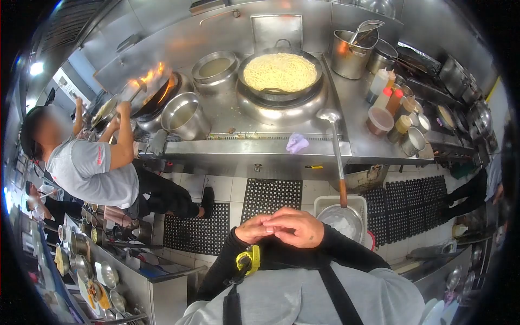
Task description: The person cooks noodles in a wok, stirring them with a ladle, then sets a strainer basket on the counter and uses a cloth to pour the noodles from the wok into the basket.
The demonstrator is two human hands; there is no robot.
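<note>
My left hand (253, 228) and my right hand (297, 228) are folded together in front of my body, the right fingers lying over the left. Both are closed, and nothing shows in them; the palms are hidden. A yellow watch (248, 260) is on my left wrist. Nearby, a long ladle (337, 149) with a wooden handle lies across the counter edge, its handle hanging over toward me. Beyond my hands, a large wok (277, 98) heaped with pale noodles (280, 72) sits on the round burner ring (281, 112). Neither hand touches these.
At left a co-worker (92, 162) tosses a flaming wok (157, 97). Steel pots (187, 116) stand between us. A purple cloth (297, 143) lies on the counter edge; sauce bottles (379, 100) stand at right. Below me is a metal bowl (355, 216). Black mats (271, 197) cover the floor.
</note>
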